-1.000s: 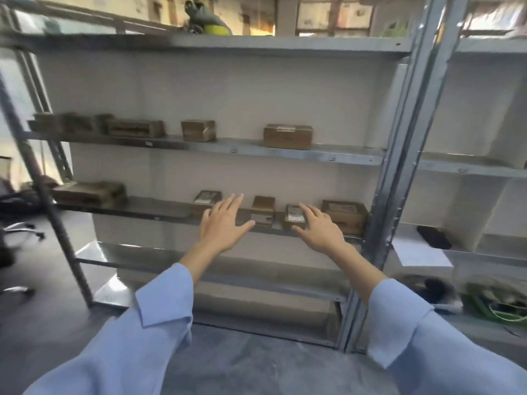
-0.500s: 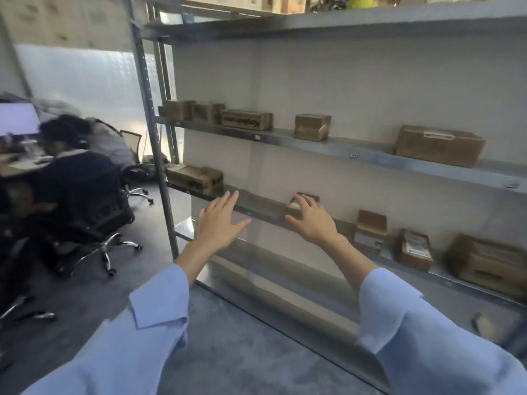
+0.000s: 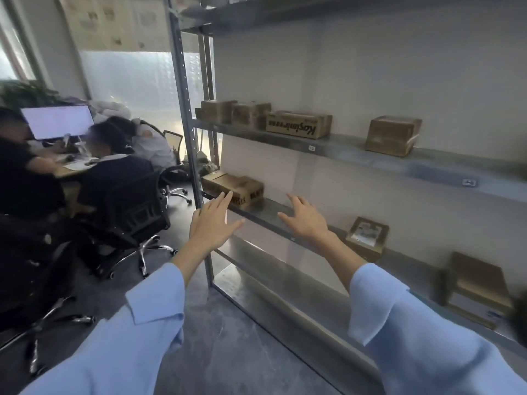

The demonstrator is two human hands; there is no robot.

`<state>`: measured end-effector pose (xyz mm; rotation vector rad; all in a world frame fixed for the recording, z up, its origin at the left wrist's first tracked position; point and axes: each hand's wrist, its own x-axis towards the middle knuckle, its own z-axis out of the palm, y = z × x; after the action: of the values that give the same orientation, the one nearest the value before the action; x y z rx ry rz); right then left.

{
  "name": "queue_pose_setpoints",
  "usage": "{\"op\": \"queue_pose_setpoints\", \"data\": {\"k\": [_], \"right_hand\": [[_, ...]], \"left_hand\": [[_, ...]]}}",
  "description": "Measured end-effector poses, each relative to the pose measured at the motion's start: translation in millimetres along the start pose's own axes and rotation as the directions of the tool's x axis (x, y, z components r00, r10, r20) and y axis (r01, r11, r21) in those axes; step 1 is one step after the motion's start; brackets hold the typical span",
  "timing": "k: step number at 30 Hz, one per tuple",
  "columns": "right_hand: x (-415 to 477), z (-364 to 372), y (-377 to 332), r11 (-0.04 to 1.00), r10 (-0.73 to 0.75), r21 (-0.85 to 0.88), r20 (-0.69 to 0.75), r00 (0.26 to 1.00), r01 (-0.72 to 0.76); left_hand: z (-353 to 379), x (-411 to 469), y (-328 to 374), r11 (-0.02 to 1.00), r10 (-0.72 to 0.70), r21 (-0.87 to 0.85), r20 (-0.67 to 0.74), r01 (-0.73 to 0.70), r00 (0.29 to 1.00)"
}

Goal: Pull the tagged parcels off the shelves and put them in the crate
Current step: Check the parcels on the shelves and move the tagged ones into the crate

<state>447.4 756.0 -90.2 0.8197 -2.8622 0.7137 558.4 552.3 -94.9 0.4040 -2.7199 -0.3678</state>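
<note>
Brown cardboard parcels lie on a grey metal shelving unit [image 3: 336, 146]. On the lower shelf [image 3: 265, 212] a flat parcel [image 3: 232, 188] sits at the left end, a small parcel with a white label [image 3: 366, 238] further right, and another parcel [image 3: 479, 286] at the far right. The upper shelf carries a printed box [image 3: 298, 125] and a small box [image 3: 392, 135]. My left hand [image 3: 212, 223] hovers open just in front of the flat parcel. My right hand [image 3: 305, 218] is open over the lower shelf's front edge, holding nothing. No crate is in view.
To the left, people sit at a desk with a lit monitor [image 3: 57, 121], on black swivel chairs [image 3: 134, 215] close to the shelf's corner post [image 3: 188, 143]. Grey floor [image 3: 222, 343] lies below my arms.
The view has swung left along the shelving. Both hands stayed open and moved from the middle parcels to the left end of the lower shelf.
</note>
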Motion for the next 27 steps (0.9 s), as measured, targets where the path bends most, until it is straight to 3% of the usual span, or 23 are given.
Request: {"op": "queue_pose_setpoints", "data": {"k": [13, 21, 27], "right_hand": [[209, 71, 16, 0.999, 0.014, 0.037, 0.097, 0.995, -0.017], [301, 125, 22, 0.989, 0.118, 0.082, 0.073, 0.990, -0.124], [378, 177, 11, 0.956, 0.277, 0.070, 0.090, 0.957, -0.283]], "left_hand": [[88, 183, -74, 0.999, -0.029, -0.027, 0.046, 0.031, 0.999], [140, 296, -133, 0.996, 0.071, -0.068, 0.114, -0.063, 0.991], [178, 396, -195, 0.983, 0.169, -0.112, 0.213, -0.148, 0.962]]}}
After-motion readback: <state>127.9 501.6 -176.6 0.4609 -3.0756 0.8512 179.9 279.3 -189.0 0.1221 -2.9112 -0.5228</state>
